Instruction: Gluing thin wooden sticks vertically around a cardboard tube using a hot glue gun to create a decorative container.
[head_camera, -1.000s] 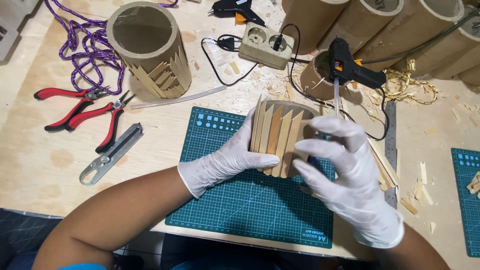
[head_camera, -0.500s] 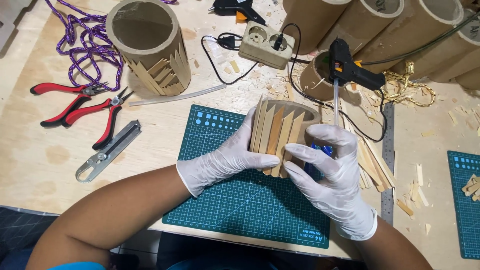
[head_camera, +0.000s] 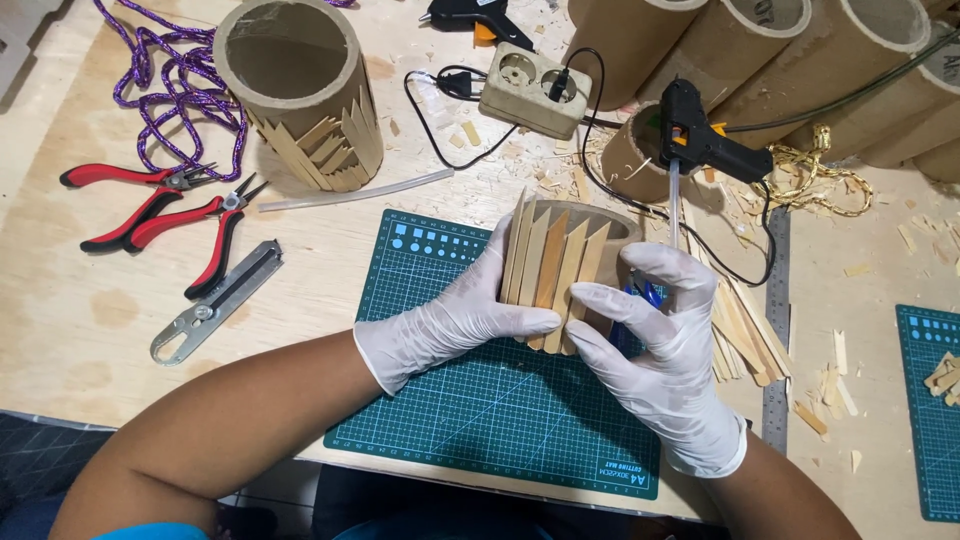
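Head view: the left hand (head_camera: 455, 325) lies flat-fingered against the lower left side of the stick-clad tube (head_camera: 565, 265). Its fingers (head_camera: 520, 320) are extended and nearly closed together, running toward the right of the frame across the lower ends of the wooden sticks (head_camera: 550, 270) and pressing them against the tube wall. The right hand (head_camera: 660, 340) wraps the tube from the lower right. Its fingers (head_camera: 600, 300) are curled partly closed, with the tips resting on the rightmost sticks, and its thumb sits near the tube's upper right rim. Both hands wear white gloves, and both are in contact with the tube. Neither is clearly nearer.

The tube sits at the centre of the frame on the upper edge of the green cutting mat (head_camera: 480, 400), directly above both sets of fingertips. It appears tilted, with its open mouth toward the upper right. The sticks are fixed side by side. Their long axes run from lower frame to upper frame, leaning slightly right, with the pointed ends uppermost.

Further out, loose sticks (head_camera: 740, 330) lie just right of the right hand. A black glue gun (head_camera: 700, 140) rests in the upper right, a second clad tube (head_camera: 300, 90) stands in the upper left, and red pliers (head_camera: 170, 210) lie at the left.
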